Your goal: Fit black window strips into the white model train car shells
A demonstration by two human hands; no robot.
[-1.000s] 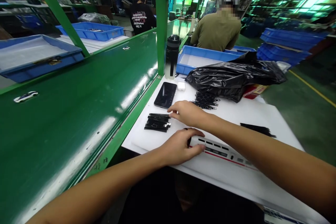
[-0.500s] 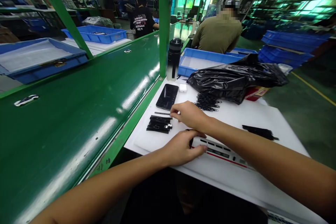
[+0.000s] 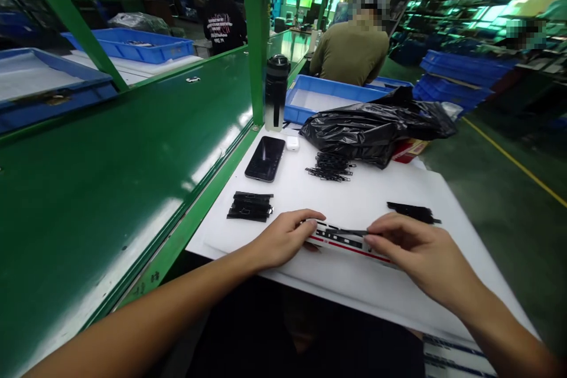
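Observation:
A white toy train body (image 3: 343, 243) with a red stripe and window cut-outs lies at the near edge of the white work surface. My left hand (image 3: 283, 239) is closed round its left end, thumb on the near side. In my right hand (image 3: 414, 242), thumb and fingers pinch a thin black strip (image 3: 349, 232), which lies along the train's windows. Whether the strip touches the body I cannot tell. My right fingers cover the train's right end. Black strips (image 3: 250, 207) lie in a stack beyond my left hand, and more dark strips (image 3: 411, 212) sit beyond my right hand.
Farther back are a pile of thin black frames (image 3: 332, 166), a phone (image 3: 264, 158), a white earphone case (image 3: 293, 143), a bottle (image 3: 275, 94) and a black plastic bag (image 3: 376, 127). A green conveyor belt (image 3: 146, 147) runs along the left. Two people sit beyond.
My right hand has moved from beside the left stack to the train's right part, bringing a black strip. The train is tilted differently under my left hand. The view has shifted slightly.

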